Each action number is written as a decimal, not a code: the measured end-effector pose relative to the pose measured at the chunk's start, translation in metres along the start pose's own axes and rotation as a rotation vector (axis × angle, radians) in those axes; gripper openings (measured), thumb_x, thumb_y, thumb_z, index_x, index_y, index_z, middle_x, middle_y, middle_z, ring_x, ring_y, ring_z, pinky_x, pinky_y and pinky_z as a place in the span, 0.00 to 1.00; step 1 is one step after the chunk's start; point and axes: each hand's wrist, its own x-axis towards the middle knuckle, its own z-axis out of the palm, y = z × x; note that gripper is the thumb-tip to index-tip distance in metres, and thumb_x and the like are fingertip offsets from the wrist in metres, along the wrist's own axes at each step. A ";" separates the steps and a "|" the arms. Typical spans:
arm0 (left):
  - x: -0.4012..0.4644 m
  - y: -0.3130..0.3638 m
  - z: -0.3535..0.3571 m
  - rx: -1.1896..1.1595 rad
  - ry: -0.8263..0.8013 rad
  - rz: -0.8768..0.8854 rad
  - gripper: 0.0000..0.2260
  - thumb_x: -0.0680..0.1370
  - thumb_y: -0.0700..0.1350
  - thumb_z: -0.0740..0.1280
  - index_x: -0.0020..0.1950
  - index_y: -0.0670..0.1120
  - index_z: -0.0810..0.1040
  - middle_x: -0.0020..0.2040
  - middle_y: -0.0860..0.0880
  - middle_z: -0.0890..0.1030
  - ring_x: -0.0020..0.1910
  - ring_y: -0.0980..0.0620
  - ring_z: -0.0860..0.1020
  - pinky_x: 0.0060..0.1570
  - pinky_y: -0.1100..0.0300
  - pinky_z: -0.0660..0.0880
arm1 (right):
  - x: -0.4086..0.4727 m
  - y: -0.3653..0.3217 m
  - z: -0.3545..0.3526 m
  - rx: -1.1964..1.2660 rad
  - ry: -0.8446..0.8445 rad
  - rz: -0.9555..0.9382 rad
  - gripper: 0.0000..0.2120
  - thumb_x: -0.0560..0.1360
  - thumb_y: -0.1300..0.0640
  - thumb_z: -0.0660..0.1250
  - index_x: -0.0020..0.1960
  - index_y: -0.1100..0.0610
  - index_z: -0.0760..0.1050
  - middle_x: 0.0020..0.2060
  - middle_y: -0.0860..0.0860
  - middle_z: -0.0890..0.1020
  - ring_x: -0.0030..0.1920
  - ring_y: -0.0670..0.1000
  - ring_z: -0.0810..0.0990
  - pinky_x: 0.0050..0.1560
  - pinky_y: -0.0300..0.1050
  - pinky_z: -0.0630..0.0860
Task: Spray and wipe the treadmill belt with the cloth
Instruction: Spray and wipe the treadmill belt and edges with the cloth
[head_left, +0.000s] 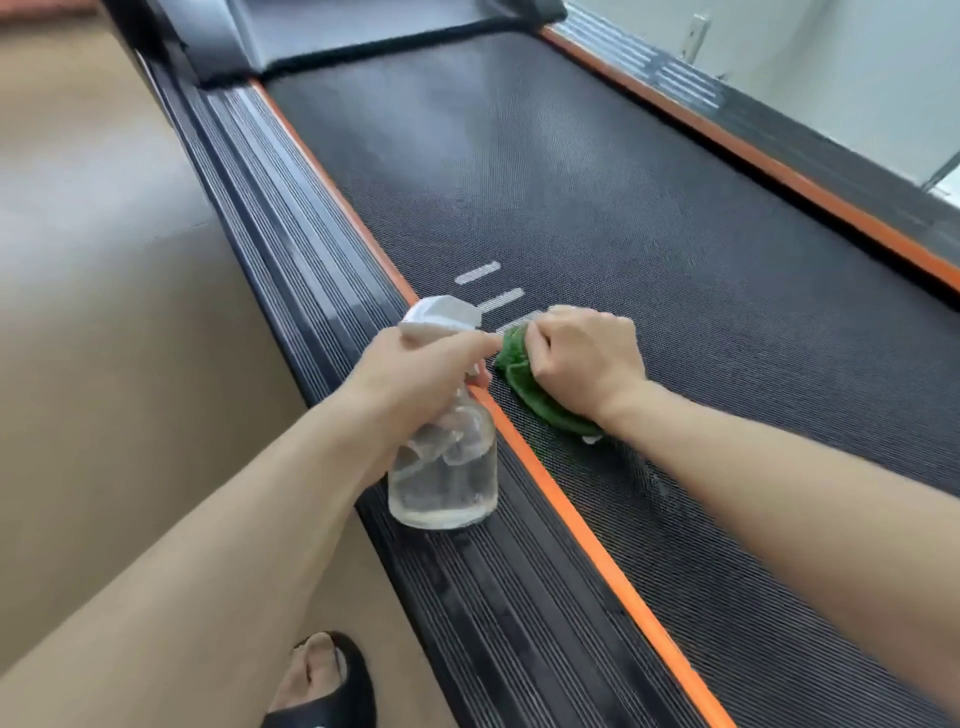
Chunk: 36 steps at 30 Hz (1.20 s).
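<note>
The treadmill belt (597, 208) is stretching away from the camera, dark and textured, with a green cloth (524, 384) lying bunched on its near left part, just inside the orange trim strip (582, 525) and touching the white dash markings (491, 301) printed there. The right hand (584, 358) is pressing down on the cloth, its grip curled shut over the bunched fabric so that only the left and lower folds are showing. The left hand (415, 379) is holding a clear spray bottle (444, 467) by the neck, grip wrapped closed around it with the index finger lying along the white trigger head (439, 317), the nozzle pointing toward the cloth and the belt just beyond it. The bottle is hanging over the ribbed black side rail (322, 291), not the belt, and looks close to empty. From here the likeliest trouble is misdirected spray: with the nozzle so near the right hand, a squeeze would probably be wetting the knuckles and the cloth rather than the belt. Liquid could also be running into the grooves of the rail or the gap under the trim. A wet belt would be turning slippery, and the sandalled foot (322, 686) is standing on the floor (104, 260) right beside the rail. The bunched cloth is also covering little surface, so streaks and missed patches seem likely farther up.
</note>
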 end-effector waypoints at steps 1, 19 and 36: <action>-0.001 0.001 -0.004 -0.023 0.013 0.017 0.15 0.74 0.58 0.77 0.41 0.46 0.87 0.49 0.43 0.90 0.54 0.36 0.88 0.57 0.44 0.85 | 0.000 -0.003 0.000 -0.004 -0.008 0.027 0.17 0.80 0.49 0.58 0.37 0.54 0.75 0.38 0.49 0.80 0.40 0.57 0.81 0.35 0.44 0.61; -0.005 -0.002 -0.023 -0.160 0.093 0.074 0.16 0.78 0.52 0.77 0.32 0.47 0.84 0.37 0.46 0.87 0.46 0.36 0.89 0.59 0.38 0.84 | 0.012 -0.007 0.002 0.006 0.040 -0.070 0.20 0.80 0.47 0.55 0.36 0.55 0.76 0.37 0.49 0.81 0.40 0.57 0.82 0.36 0.45 0.70; -0.008 0.007 -0.059 -0.215 0.147 0.103 0.07 0.78 0.54 0.77 0.44 0.52 0.86 0.51 0.44 0.89 0.45 0.43 0.89 0.59 0.34 0.83 | -0.124 0.010 -0.047 0.192 -0.036 -0.344 0.18 0.82 0.49 0.56 0.34 0.51 0.70 0.33 0.45 0.73 0.34 0.48 0.76 0.30 0.45 0.71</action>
